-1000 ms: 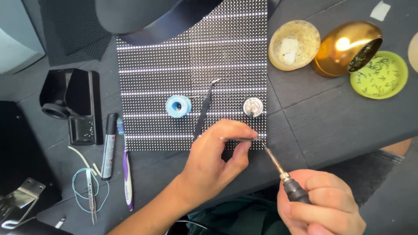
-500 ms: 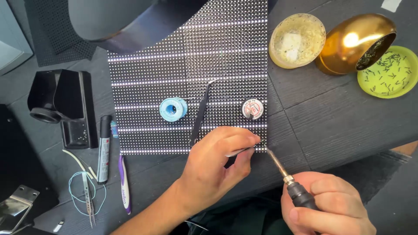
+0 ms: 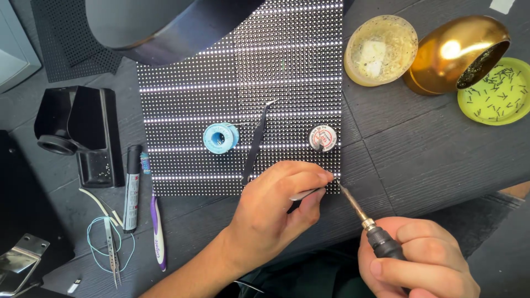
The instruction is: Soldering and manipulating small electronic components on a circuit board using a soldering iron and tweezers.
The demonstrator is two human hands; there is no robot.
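A lit LED matrix panel (image 3: pixel 243 88) lies flat on the dark table. My left hand (image 3: pixel 276 207) pinches metal tweezers (image 3: pixel 305 193) at the panel's near right corner. My right hand (image 3: pixel 419 262) grips a soldering iron (image 3: pixel 364 218) by its black handle, and the iron's tip meets the tweezers' tip at that corner. On the panel rest a blue solder spool (image 3: pixel 220 137), black tweezers (image 3: pixel 255 144) and a small round tin (image 3: pixel 322 137).
A gold bowl-shaped holder (image 3: pixel 450 52), a yellowish dish (image 3: pixel 380 49) and a green dish of small parts (image 3: pixel 499 94) sit at the far right. A black stand (image 3: pixel 83 132), marker (image 3: pixel 131 187), purple toothbrush (image 3: pixel 158 232) and wire (image 3: pixel 107 243) lie left.
The view has shifted a little, and both hands have drawn closer together at the panel's near right corner. The iron's tip now meets the tweezers' tip.
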